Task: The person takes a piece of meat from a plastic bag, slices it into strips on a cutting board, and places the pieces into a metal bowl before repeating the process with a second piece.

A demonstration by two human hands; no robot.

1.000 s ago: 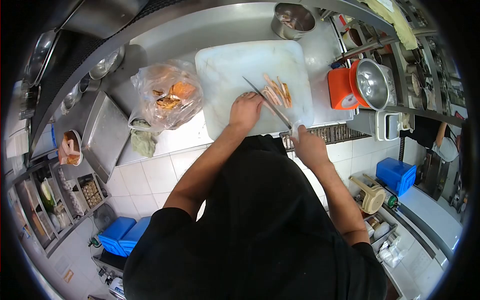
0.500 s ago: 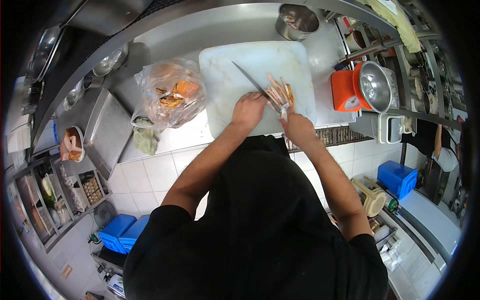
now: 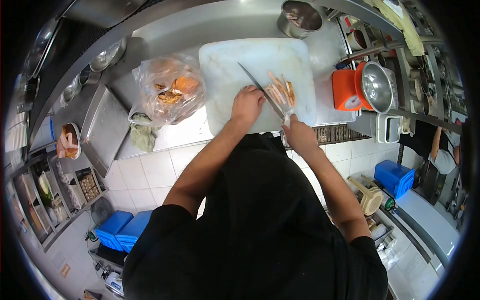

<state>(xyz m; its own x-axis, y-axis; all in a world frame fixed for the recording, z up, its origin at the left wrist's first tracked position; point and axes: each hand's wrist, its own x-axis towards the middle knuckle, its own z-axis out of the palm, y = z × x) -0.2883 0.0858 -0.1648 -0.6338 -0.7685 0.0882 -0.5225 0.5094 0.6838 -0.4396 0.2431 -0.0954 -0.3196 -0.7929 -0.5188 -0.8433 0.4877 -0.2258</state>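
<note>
A long knife (image 3: 256, 82) lies diagonally over the white cutting board (image 3: 225, 55), its tip pointing to the far left. My right hand (image 3: 300, 135) is closed around its whitish handle at the board's near edge. Just left of the blade, my left hand (image 3: 248, 104) rests on the board with its fingers curled and pressed together; what may be under them is hidden. Cut strips of pale meat with browned edges (image 3: 281, 91) lie on the right side of the blade.
Left of the board sits a clear plastic bag (image 3: 167, 90) with browned pieces inside, beside a greenish cloth (image 3: 143, 136) and a metal tray (image 3: 104, 127). A steel pot (image 3: 300, 20) stands behind; an orange scale (image 3: 345, 90) with a metal bowl is at right. Another person (image 3: 442, 160) is far right.
My left hand has shifted slightly left, away from the meat strips. My right hand has drawn the knife a little toward me and right, and the strips now show more fully.
</note>
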